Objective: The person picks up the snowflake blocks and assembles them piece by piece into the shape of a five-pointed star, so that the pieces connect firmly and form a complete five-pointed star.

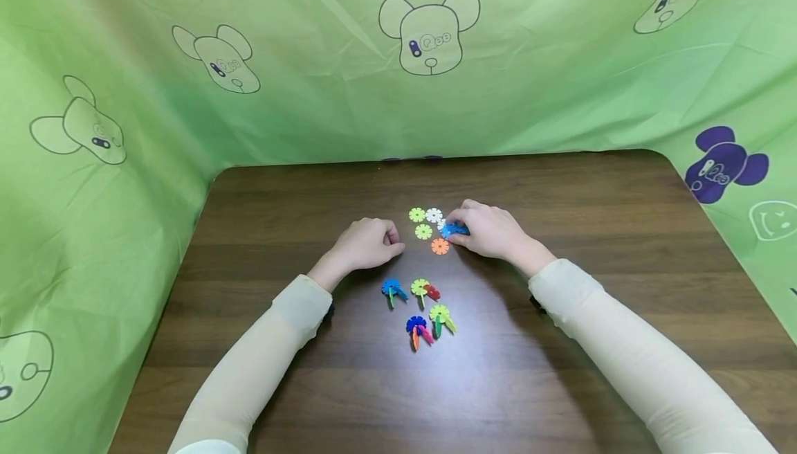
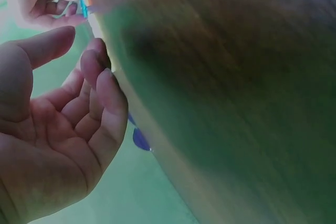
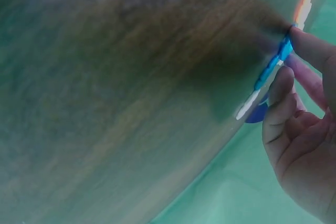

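Note:
My right hand [image 1: 490, 229] is over the blue notched discs [image 1: 454, 230] at the right of a small group of flat snowflake discs, its thumb and fingertips pinching at a blue disc [image 3: 286, 51]. Part of the blue pieces is hidden under the fingers. Around them lie yellow-green discs [image 1: 423, 232], white discs [image 1: 434, 215] and an orange disc [image 1: 440, 246]. To the left of the group, my left hand [image 1: 369, 243] rests by the table with fingers loosely curled; its palm [image 2: 58, 135] holds nothing.
Nearer on the wooden table [image 1: 299, 385] stand several joined disc pieces: a blue-and-green one [image 1: 391, 288], a yellow-and-red one [image 1: 420, 288], a dark-blue one with orange and pink [image 1: 416, 326] and a yellow-and-green one [image 1: 439, 314]. Green cloth [image 1: 324, 108] hangs behind the table's far edge.

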Motion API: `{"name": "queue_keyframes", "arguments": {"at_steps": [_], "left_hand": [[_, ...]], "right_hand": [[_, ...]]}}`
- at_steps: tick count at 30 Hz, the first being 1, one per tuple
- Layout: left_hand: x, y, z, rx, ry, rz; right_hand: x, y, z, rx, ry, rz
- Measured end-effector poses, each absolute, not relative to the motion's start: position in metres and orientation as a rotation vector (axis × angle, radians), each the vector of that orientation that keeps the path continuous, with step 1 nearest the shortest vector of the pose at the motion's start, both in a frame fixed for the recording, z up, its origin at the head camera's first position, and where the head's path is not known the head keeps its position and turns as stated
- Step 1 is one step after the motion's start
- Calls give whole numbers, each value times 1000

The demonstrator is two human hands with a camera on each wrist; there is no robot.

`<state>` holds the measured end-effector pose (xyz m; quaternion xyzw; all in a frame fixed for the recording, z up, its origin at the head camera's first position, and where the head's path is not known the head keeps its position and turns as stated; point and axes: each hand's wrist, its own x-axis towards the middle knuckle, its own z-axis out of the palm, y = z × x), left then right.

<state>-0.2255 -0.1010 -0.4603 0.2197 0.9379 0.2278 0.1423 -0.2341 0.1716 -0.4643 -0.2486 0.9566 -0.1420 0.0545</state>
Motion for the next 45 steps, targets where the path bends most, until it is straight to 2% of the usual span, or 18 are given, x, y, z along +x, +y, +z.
{"name": "queue_keyframes", "arguments": {"at_steps": [14,22,28,36,45], "left_hand": [[-242,-61,-466,818,2838,340],[-246,-54,-470,791,2836,313],[-248,-53,-470,728,2822,469],[-245,-57,-466,666,2678,953],[-238,-62,-462,737,2368,1215]], "right_hand": [[-225,176,-467,-727,2921,-570],[-219,182,-465,-789,2965,-601],[-214,186,-466,-805,2977,-642],[-209,196,-465,-829,3024,-685],[-204,192,-462,-918,3007,-791]]}}
